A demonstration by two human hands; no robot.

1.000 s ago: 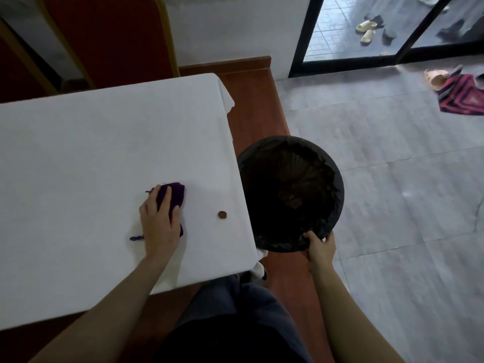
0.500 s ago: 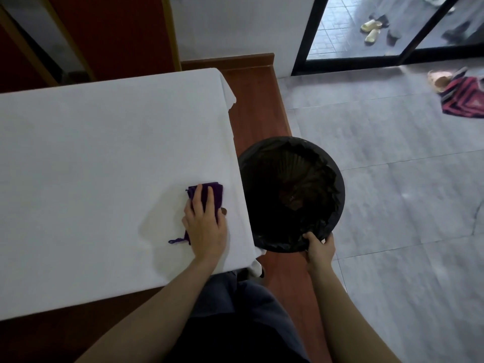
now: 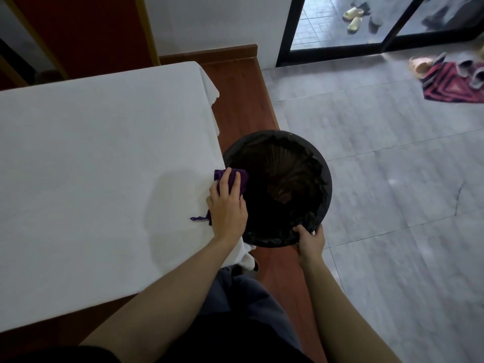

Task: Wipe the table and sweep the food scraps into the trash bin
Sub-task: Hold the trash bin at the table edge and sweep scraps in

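A table covered with a white cloth (image 3: 91, 166) fills the left. My left hand (image 3: 227, 205) presses a purple rag (image 3: 242, 178) at the table's right edge, with the rag's front end out over the rim of the bin. The round black bin (image 3: 318, 163), lined with a black bag, is held tight against the table edge. My right hand (image 3: 309, 239) grips the bin's near rim. No food scrap shows on the cloth. A brown bit lies deep inside the bin (image 3: 284, 197).
A reddish wooden platform (image 3: 241, 100) runs under the table and bin, beside grey floor tiles (image 3: 392, 179). A striped mat with slippers (image 3: 450, 82) lies far right by a glass door (image 3: 340, 24). My dark-trousered legs are at the bottom.
My left hand slid the purple rag rightward across the cloth to the table edge. The small brown scrap that lay near the edge is gone from the cloth. My right hand kept its hold on the bin.
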